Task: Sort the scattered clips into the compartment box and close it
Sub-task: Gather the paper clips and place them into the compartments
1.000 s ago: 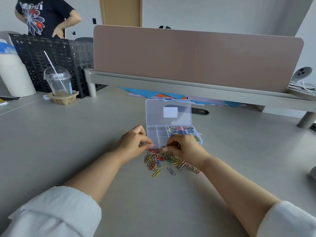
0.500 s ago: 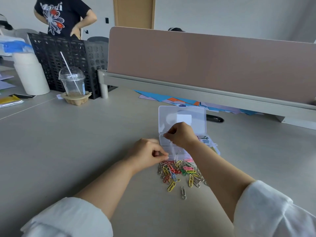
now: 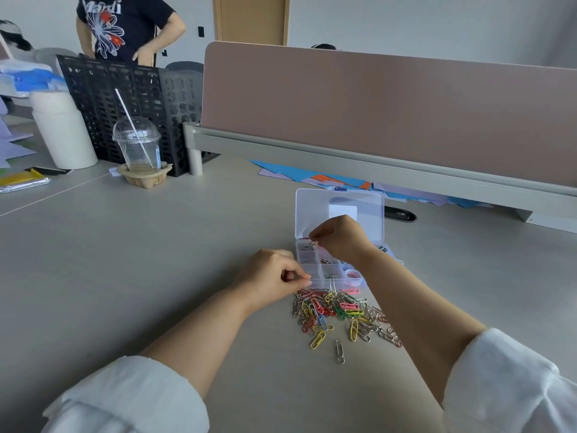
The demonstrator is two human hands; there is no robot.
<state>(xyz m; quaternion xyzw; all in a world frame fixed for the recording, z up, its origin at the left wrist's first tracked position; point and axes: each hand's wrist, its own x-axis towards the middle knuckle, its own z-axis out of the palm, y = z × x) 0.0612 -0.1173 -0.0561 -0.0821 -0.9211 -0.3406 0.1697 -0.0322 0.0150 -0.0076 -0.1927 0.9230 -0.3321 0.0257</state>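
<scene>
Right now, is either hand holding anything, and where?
The right hand pinches a clip by its end over the box; the left hand, pinched, cannot be told.

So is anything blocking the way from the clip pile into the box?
Nothing visible does. The box stands open, lid tipped back, right behind the clips. The right hand is over the far-left compartments, pinching a clip; the left hand is at the pile's near-left edge.

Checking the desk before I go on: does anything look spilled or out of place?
Yes: a pile of coloured clips lies loose on the table just in front of the open box, with one silver clip apart at the near edge. Nothing looks damaged.
</scene>
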